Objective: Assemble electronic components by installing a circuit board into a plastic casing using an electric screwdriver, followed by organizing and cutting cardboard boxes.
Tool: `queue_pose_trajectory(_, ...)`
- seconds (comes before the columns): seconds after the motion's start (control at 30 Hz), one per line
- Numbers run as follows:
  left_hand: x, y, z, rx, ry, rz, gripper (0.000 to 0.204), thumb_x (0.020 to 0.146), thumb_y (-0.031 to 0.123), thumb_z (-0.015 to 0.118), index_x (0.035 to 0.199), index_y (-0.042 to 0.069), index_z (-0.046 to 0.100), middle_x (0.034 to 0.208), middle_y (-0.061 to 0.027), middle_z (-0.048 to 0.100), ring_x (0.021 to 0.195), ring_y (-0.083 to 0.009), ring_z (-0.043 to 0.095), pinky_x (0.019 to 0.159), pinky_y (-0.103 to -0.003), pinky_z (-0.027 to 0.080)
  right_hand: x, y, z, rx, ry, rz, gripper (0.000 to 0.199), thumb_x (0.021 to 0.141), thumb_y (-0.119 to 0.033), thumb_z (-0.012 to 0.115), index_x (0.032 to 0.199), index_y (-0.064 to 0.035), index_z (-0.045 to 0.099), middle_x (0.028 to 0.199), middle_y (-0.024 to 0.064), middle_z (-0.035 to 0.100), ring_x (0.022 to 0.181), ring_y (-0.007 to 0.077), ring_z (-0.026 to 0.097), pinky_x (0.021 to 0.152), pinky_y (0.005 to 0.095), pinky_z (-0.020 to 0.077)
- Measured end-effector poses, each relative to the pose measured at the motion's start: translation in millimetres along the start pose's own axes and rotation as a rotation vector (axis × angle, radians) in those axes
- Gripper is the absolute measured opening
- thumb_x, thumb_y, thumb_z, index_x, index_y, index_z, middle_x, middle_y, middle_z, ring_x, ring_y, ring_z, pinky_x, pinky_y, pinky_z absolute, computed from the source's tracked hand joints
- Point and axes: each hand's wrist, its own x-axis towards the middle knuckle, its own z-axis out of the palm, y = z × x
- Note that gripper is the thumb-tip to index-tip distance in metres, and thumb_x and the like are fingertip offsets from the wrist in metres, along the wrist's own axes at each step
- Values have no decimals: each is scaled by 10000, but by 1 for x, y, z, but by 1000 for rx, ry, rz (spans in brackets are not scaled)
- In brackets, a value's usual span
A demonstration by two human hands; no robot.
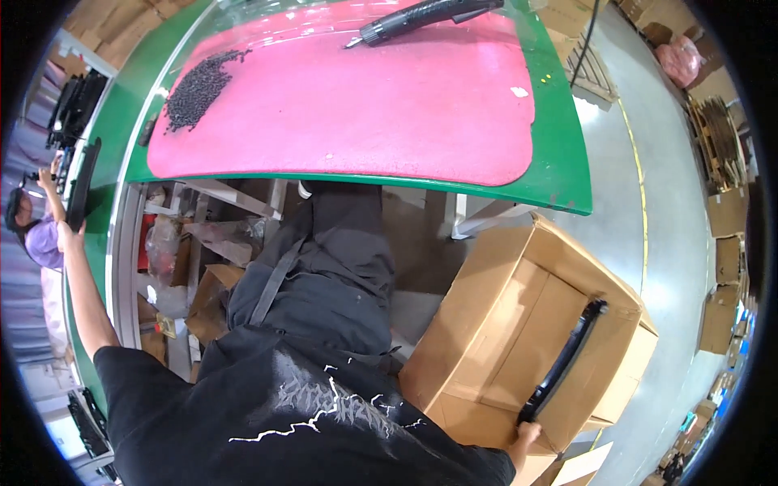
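I see my right hand gripping the lower end of a long black curved part that lies slantwise inside an open brown cardboard box on the floor at my right, while my left hand is stretched far out to the left, its fingers closed on the edge of a flat black panel beside the bench. My dark-trousered legs stand between the two, and the green bench ahead carries a pink mat, a heap of small black pieces and a black power tool.

green table – pink mat, black pellets, black tool
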Motion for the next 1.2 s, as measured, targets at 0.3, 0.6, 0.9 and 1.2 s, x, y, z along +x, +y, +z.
queue_pose_trajectory(0.3,49,35,77,-808,-1416,338,443,930,182,405,1318,-30,376,1351,-135,394,1210,-215,421,926,-329,386,-123,-149,-32,1258,-624,38,329,718,-2,399,982,152,520,806,268,628,551,297,628,435,337,520)
queue_pose_trajectory(0.6,-421,63,193,666,-1640,1177,333,779,190,618,1077,41,604,946,-131,652,884,-301,628,803,-374,495,-279,-227,-175,2013,-1034,-354,427,910,-377,524,1225,-100,440,668,-24,414,482,51,332,441,191,309)
queue_pose_trajectory(0.9,-601,-50,132,340,-2319,132,830,814,220,622,1411,0,89,996,-288,576,949,-434,572,792,-458,465,-344,-319,-145,1345,-680,-988,267,974,-292,395,971,-47,502,691,67,534,435,138,473,354,218,377)
queue_pose_trajectory(1.2,-545,-22,132,-316,-1956,67,670,716,-33,594,1342,93,394,1157,-200,582,1007,-361,597,835,-375,499,-416,-377,-243,2149,-492,-196,344,928,-308,451,1112,-23,513,926,121,597,822,219,583,740,357,496)
